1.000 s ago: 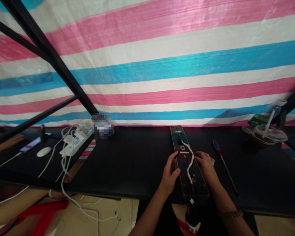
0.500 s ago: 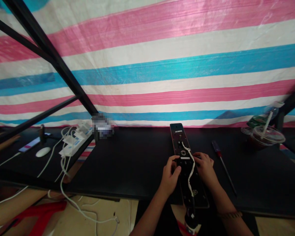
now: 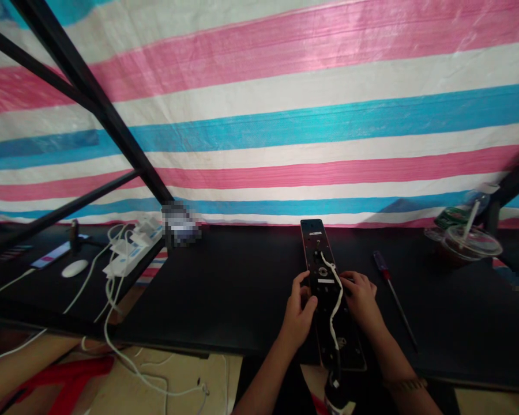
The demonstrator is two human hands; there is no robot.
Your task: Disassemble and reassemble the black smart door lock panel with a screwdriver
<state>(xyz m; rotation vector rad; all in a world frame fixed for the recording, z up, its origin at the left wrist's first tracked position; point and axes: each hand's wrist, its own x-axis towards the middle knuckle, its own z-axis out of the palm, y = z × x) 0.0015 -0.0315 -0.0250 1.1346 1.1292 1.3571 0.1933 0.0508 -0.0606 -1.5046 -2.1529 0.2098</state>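
A long black panel (image 3: 315, 245) lies on the table with its fittings side up, its near end reaching past the front edge. It looks like the back of a door lock. Along it runs a white-sleeved cable (image 3: 338, 297), which leads down to a dark round part (image 3: 338, 396) hanging at the near end. My left hand (image 3: 299, 308) has its curved fingers and thumb at the panel's left edge. On the right edge my right hand (image 3: 360, 297) grips with bent fingers, partly hiding what lies under them. A screwdriver (image 3: 393, 297) with a purple and red handle lies right of that hand.
A lidded plastic cup (image 3: 469, 242) with a straw stands at the right, a bottle (image 3: 484, 196) behind it. On the left are a white power strip (image 3: 125, 259) with cables, a mouse (image 3: 75, 268) and a phone (image 3: 52, 255). Another person's arm (image 3: 30, 363) shows lower left.
My left index finger has shifted slightly outward along the panel's left edge. The right hand stays nearly in place. At the far left, another person's arm has left the tabletop.
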